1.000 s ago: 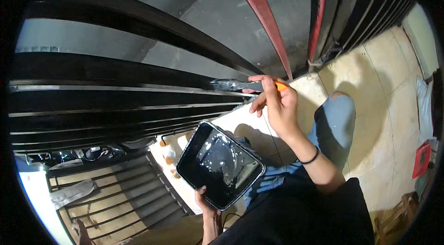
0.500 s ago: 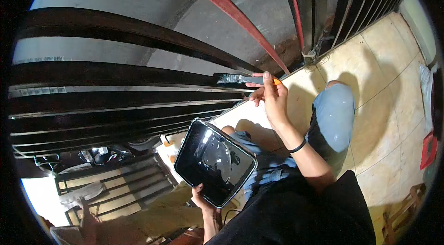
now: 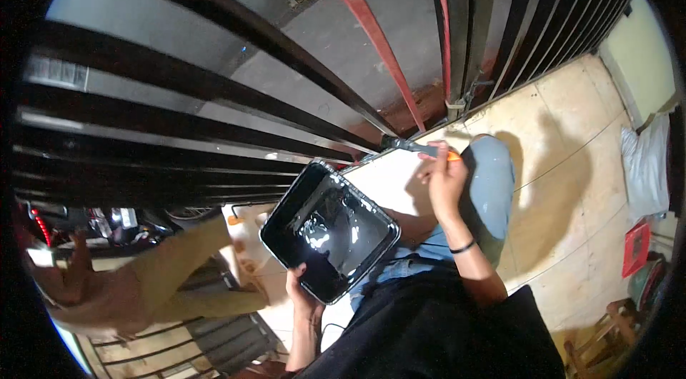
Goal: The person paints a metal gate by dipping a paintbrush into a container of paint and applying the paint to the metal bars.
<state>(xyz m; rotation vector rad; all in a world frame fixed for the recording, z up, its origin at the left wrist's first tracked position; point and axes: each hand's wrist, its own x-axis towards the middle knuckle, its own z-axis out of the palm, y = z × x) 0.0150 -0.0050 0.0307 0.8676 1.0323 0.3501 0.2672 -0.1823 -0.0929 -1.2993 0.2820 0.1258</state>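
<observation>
Black, glossy paint [image 3: 344,230] coats squarish tub [image 3: 291,207] pinched in left grip [image 3: 304,296]; right grip [image 3: 445,182] pinches orange-ended brush [image 3: 416,148].

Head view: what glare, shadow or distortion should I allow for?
Head view: white glare spots the dark liquid in the container; same view: shadows darken parts of the tiled floor, which washes out near the brush; same view again: fisheye curvature bends the bars.

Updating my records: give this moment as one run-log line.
left hand: holds black container | right hand: holds brush | bristles: near black bars' lower ends
</observation>
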